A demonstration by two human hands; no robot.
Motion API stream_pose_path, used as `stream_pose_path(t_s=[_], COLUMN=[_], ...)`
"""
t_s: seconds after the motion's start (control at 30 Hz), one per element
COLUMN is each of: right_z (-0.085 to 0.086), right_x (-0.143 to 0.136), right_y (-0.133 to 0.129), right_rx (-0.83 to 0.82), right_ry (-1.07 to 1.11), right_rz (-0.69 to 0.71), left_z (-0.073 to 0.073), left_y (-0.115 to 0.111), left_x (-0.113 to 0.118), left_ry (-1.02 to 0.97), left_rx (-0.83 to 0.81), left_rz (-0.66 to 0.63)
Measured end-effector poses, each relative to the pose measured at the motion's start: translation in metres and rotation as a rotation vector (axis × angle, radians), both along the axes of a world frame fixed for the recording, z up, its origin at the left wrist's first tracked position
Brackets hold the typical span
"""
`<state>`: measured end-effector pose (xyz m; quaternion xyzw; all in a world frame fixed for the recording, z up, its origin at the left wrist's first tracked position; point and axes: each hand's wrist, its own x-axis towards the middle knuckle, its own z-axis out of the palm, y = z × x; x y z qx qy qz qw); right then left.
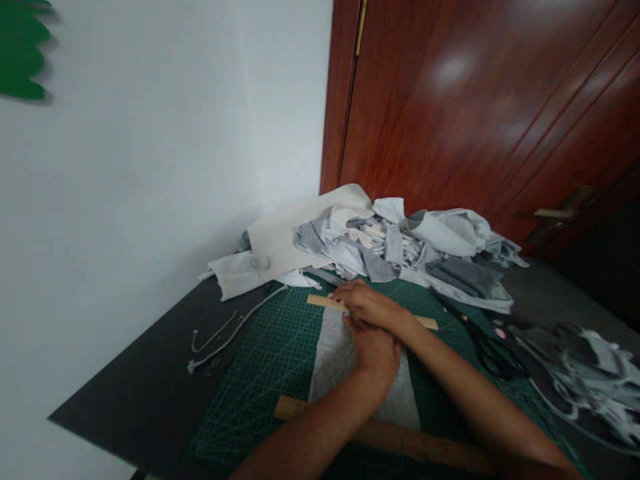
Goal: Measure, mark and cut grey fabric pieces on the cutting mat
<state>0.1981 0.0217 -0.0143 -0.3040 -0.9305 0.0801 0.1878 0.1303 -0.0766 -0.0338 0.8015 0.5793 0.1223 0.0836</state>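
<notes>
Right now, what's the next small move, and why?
Probably press the narrow wooden ruler flat: it lies across the grey fabric, the left hand and right hand bunch together between its ends, and those ends look unheld, so it could swivel.

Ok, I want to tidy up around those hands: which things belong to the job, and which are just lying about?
Seemingly in the job:
thin ruler, under the right hand
grey cloth, under the left hand
green mat, beneath
thick ruler, at the cloth's near end

Apparently lying about:
scissors
cords
fabric heap at the back
fabric pile on the right
</notes>
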Motion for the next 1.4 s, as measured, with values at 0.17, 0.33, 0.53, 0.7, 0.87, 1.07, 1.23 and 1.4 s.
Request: stream_pose_path(t_s=[0.17,0.33,0.53,0.7,0.87,1.07,1.23,1.4], right_z=[-0.007,-0.009,-0.005,-0.007,-0.01,-0.013,-0.01,-0.006], right_x=[0.004,0.005,0.001,0.0,0.001,0.002,0.002,0.0], right_y=[0.003,0.004,0.002,0.003,0.004,0.006,0.005,0.0], right_rx=[0.017,0.039,0.05,0.07,0.072,0.073,0.061,0.049], right_ry=[0.038,0.016,-0.04,-0.032,0.027,0.065,0.048,0.065], right_rz=[0.015,0.001,-0.016,0.004,0.028,0.033,0.033,0.019], left_z=[-0.001,-0.002,0.001,0.003,0.001,0.003,0.004,0.0], left_y=[0.0,0.0,-0.001,-0.001,0.0,0.0,-0.001,-0.001], left_x=[0.0,0.0,-0.002,-0.002,-0.001,-0.002,-0.003,-0.001], left_ry=[0.014,0.029,0.018,0.021,0.032,0.025,0.034,0.035], left_rx=[0.011,0.025,0.001,-0.009,-0.008,-0.021,-0.016,0.017], left_rz=[-0.009,-0.007,-0.033,-0.032,-0.036,-0.032,-0.034,-0.016])
